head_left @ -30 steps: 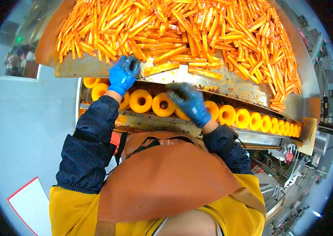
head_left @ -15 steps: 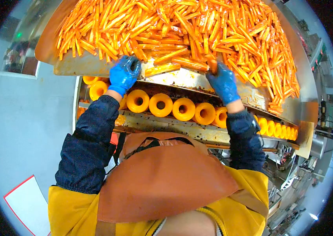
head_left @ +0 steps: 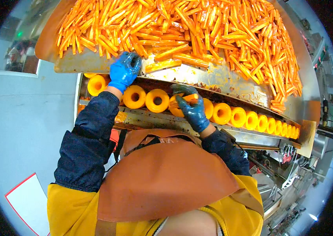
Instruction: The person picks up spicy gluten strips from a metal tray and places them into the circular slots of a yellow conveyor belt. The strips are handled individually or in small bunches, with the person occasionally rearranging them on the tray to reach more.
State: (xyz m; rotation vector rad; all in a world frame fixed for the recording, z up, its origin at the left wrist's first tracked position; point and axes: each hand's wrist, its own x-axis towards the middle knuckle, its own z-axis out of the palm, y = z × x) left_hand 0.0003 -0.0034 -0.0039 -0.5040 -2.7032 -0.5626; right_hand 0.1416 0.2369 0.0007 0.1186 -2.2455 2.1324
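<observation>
A large heap of glossy orange sticks point(head_left: 166, 23) lies in a metal tray point(head_left: 229, 82). At the tray's near edge is my left hand point(head_left: 124, 70), in a blue glove, fingers curled beside the lowest sticks. Whatever those fingers may hold is hidden. My right hand point(head_left: 194, 108), also gloved, is closed around an orange stick point(head_left: 190, 98) above the row of yellow funnel-shaped cups point(head_left: 157, 100). The hand and stick partly cover one cup. Other cups point(head_left: 221, 113) continue to the right, their round openings facing me.
Metal rails point(head_left: 150, 119) run below the cups. A brown apron point(head_left: 166, 177) covers my front, close to the rails. On the right stands an upright plate point(head_left: 306, 137) at the row's end. A pale wall point(head_left: 21, 118) is at left.
My right hand has come down and left from the sticks to the cups, carrying an orange stick. The cups appear slightly shifted in view. My left hand stays at the tray edge.
</observation>
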